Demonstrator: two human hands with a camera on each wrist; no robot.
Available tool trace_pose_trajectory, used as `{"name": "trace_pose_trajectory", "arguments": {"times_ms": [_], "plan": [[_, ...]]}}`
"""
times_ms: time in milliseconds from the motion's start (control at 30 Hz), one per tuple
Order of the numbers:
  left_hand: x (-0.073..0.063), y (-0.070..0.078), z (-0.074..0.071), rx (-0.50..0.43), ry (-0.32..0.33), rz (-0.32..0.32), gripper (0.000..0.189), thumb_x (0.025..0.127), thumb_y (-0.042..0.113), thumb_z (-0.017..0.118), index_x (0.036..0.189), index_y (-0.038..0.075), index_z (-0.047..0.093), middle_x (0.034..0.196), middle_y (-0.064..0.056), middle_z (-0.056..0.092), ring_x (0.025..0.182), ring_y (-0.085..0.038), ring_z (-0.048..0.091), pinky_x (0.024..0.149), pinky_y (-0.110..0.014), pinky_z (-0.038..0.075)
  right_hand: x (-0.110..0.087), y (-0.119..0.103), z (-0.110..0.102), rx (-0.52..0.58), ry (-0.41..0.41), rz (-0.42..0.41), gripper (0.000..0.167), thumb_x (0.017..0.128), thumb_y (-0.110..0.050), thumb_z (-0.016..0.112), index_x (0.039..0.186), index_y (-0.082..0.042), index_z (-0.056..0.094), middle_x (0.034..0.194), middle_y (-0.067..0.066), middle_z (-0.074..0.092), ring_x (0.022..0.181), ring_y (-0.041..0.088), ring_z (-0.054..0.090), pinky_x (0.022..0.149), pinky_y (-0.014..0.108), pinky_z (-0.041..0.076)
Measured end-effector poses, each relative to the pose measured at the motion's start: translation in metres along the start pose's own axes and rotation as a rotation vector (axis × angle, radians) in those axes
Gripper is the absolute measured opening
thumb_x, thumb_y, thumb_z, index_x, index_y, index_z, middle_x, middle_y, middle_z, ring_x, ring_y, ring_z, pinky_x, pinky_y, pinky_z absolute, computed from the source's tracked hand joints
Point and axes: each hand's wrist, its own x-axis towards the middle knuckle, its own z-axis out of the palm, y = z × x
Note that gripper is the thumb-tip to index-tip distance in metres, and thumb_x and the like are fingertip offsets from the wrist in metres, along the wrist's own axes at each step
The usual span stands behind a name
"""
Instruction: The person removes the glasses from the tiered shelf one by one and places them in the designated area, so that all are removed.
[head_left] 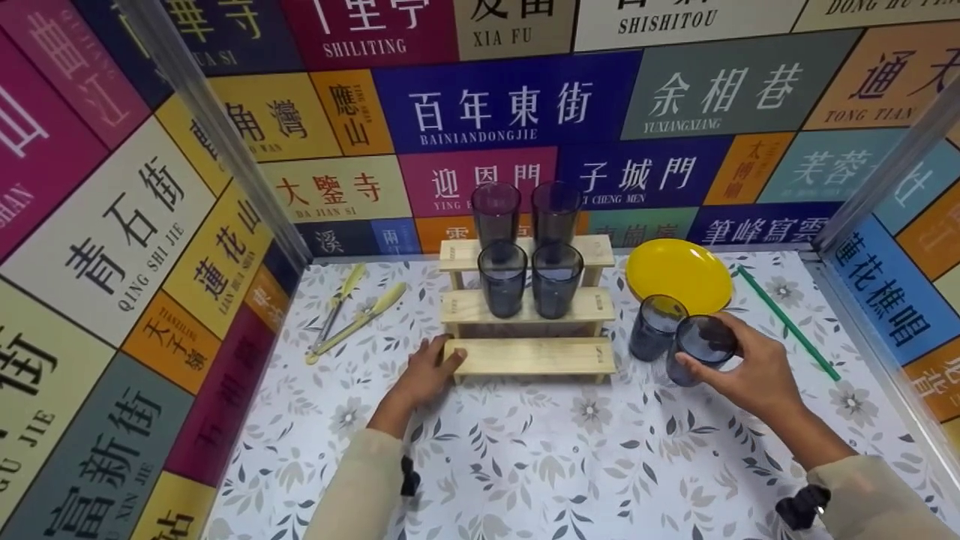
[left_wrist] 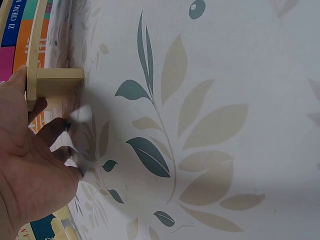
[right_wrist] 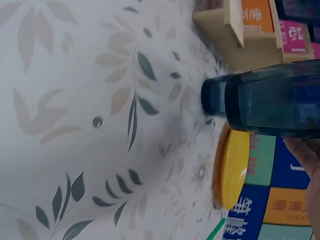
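Note:
My right hand [head_left: 757,375] grips a dark tinted glass [head_left: 703,345] by its sides, thumb in front. Just beyond it stands a second dark glass [head_left: 649,337], also seen behind the held glass [right_wrist: 280,100] in the right wrist view. A three-step wooden stand [head_left: 529,356] is to the left of these glasses. Its middle step carries two upright glasses, among them the left one [head_left: 501,281]; two more, including a purplish one [head_left: 495,210], stand on the top step. At the lowest step's left end, my left hand [head_left: 427,375] holds the wood between thumb and fingers.
A yellow plate [head_left: 679,274] lies behind the two right-hand glasses, with a green stick [head_left: 787,322] beside it. Left of the stand are yellow-handled utensils [head_left: 360,322]. Walls covered with street-name signs [head_left: 510,105] enclose the patterned tabletop [head_left: 525,465] at the back and sides.

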Motion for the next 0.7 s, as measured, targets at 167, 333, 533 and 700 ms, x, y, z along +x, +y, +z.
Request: {"name": "trace_pose_trajectory", "arguments": {"times_ms": [167, 333, 533, 700], "plan": [[0.007, -0.01, 0.002, -0.021, -0.005, 0.044, 0.088, 0.104, 0.081, 0.05, 0.17, 0.023, 0.042, 0.182, -0.034, 0.012, 0.166, -0.065, 0.008, 0.124, -0.086, 0.022, 0.001, 0.016, -0.004, -0.02, -0.029, 0.135, 0.076, 0.084, -0.038, 0.1, 0.145, -0.008, 0.066, 0.122, 0.019, 0.077, 0.104, 0.033, 0.071, 0.085, -0.005, 0.037], [0.0, -0.002, -0.001, -0.023, -0.011, 0.031, 0.086, 0.106, 0.077, 0.052, 0.17, 0.022, 0.042, 0.182, -0.033, 0.011, 0.168, -0.062, 0.006, 0.127, -0.084, 0.019, 0.007, 0.035, -0.004, -0.036, -0.097, 0.252, 0.079, 0.091, -0.05, 0.092, 0.149, -0.008, 0.06, 0.131, 0.024, 0.072, 0.113, 0.043, 0.069, 0.08, 0.0, 0.036], [-0.002, 0.001, -0.001, 0.02, 0.006, 0.002, 0.073, 0.113, 0.064, 0.051, 0.172, 0.023, 0.039, 0.183, -0.028, 0.015, 0.17, -0.056, 0.008, 0.131, -0.079, 0.02, 0.018, 0.053, 0.0, -0.059, -0.182, 0.344, 0.089, 0.096, -0.064, 0.081, 0.157, -0.008, 0.051, 0.141, 0.027, 0.067, 0.117, 0.043, 0.066, 0.083, 0.015, 0.044], [-0.002, 0.003, 0.001, 0.038, 0.019, 0.0, 0.07, 0.113, 0.063, 0.05, 0.171, 0.024, 0.041, 0.183, -0.028, 0.019, 0.17, -0.056, 0.011, 0.13, -0.078, 0.023, 0.027, 0.063, 0.005, -0.051, -0.233, 0.383, 0.099, 0.097, -0.071, 0.074, 0.165, -0.006, 0.042, 0.146, 0.03, 0.062, 0.117, 0.043, 0.061, 0.092, 0.046, 0.052]]}}
